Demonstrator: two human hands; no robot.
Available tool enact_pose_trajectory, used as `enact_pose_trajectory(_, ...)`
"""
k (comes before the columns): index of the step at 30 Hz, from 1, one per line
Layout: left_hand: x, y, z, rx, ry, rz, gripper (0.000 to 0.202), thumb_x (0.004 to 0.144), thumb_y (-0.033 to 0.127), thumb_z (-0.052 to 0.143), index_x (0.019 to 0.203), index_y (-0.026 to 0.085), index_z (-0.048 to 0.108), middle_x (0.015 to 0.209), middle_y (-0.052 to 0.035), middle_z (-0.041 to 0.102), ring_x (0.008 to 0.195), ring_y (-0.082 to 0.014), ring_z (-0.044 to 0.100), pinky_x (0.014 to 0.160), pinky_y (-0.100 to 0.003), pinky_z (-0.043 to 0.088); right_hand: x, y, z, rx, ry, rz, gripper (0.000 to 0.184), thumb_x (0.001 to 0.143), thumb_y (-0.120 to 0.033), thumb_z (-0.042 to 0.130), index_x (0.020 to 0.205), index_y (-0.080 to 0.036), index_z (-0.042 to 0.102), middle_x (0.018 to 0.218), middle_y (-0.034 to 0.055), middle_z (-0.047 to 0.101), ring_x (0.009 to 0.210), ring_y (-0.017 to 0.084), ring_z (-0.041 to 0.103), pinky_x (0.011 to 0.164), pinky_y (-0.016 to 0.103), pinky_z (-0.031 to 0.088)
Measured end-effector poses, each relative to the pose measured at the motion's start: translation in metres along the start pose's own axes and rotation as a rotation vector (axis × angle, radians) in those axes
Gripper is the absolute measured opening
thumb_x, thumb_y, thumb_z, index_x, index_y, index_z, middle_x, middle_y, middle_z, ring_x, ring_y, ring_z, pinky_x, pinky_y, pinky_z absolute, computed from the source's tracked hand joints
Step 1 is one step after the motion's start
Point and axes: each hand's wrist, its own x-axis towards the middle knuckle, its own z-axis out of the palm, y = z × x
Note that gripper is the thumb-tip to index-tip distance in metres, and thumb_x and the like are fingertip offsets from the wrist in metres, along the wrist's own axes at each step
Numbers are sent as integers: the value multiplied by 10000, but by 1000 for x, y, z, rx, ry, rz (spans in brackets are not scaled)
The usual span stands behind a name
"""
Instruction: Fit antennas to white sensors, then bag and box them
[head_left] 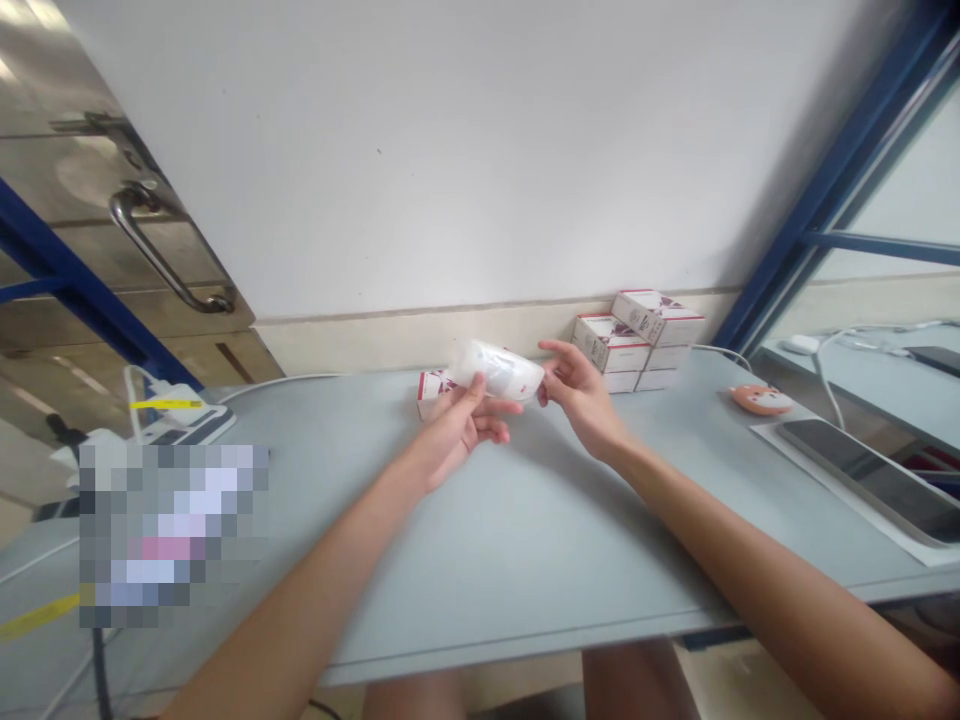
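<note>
A white item in a clear plastic wrapper [501,368] is held above the desk; its exact kind is not clear. My left hand [461,430] grips its left part from below, thumb on top and the other fingers underneath. At the right end of the wrapper, the thumb and a fingertip of my right hand [577,390] pinch its edge, while the index finger points out to the left. Just behind my left hand lies a small white and red box [431,390], partly hidden by the hand and wrapper.
Several white and red boxes [637,335] are stacked against the wall at the right. An orange mouse [761,399] and a dark keyboard [877,475] lie further right. On the left are a power strip [187,428], cables and a blurred-out screen [172,530].
</note>
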Motion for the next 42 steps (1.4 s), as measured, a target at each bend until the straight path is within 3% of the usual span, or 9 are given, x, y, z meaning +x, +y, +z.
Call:
enact_pose_trajectory(6,4,-3,-2,-30,194,-74,615,907,786,606,950,177,680,478,55,529,366,-58,414,407,-191,314,-8,-16,10,-121,-177,-81,489,894,-427,788,1336,-263,657,813,-34,623,664,145,579,730,356,519)
enact_pose_trajectory(11,3,0,-2,-25,174,-76,553,927,718,641,877,168,678,404,101,326,365,-38,220,382,-177,191,-10,-18,10,-300,-216,-147,396,902,-466,791,1251,-282,751,773,-10,619,674,169,548,721,360,513)
enact_pose_trajectory(15,2,0,-1,43,196,-124,537,912,712,661,847,179,673,493,70,426,393,-43,283,385,-181,185,-14,-12,6,-449,-394,-166,630,882,-489,817,1472,-364,635,855,4,685,727,196,589,751,364,522)
enact_pose_trajectory(19,2,-1,-2,119,332,-114,561,882,748,670,987,199,721,763,-26,686,593,-119,591,485,-201,407,-21,-6,10,-590,-496,-204,622,965,-503,716,1556,-407,551,1009,25,768,759,205,635,767,371,538)
enact_pose_trajectory(26,8,8,-13,458,259,180,845,956,868,288,1089,184,764,802,-91,699,788,-228,661,667,-314,515,-23,-12,19,-416,-228,-232,543,963,-476,719,1488,-380,622,1274,52,751,971,233,699,876,399,599)
enact_pose_trajectory(30,9,7,-39,1230,328,541,530,953,656,615,1282,260,742,1192,-112,718,1169,-308,609,1050,-452,492,-13,-15,13,-259,43,-158,615,943,-531,728,1511,-332,601,1009,62,751,886,234,697,804,408,616)
enact_pose_trajectory(33,10,1,-66,1551,259,503,568,929,547,692,1434,291,658,1449,-132,620,1332,-348,545,1153,-532,430,-4,-15,4,-177,192,-47,726,919,-601,725,1554,-289,560,974,72,746,861,240,701,765,414,620)
enact_pose_trajectory(37,14,2,-86,1463,258,449,444,981,474,610,1360,266,710,1424,-115,676,1337,-333,582,1190,-519,410,3,-11,-5,-141,290,63,829,880,-643,738,1575,-242,530,996,77,752,858,238,708,751,407,612)
enact_pose_trajectory(42,9,13,-68,1132,311,403,562,1057,586,415,1356,202,698,1274,-108,774,1206,-314,689,1051,-387,503,1,-8,-3,-222,219,-43,699,881,-574,767,1501,-291,612,894,42,684,861,240,670,780,411,589)
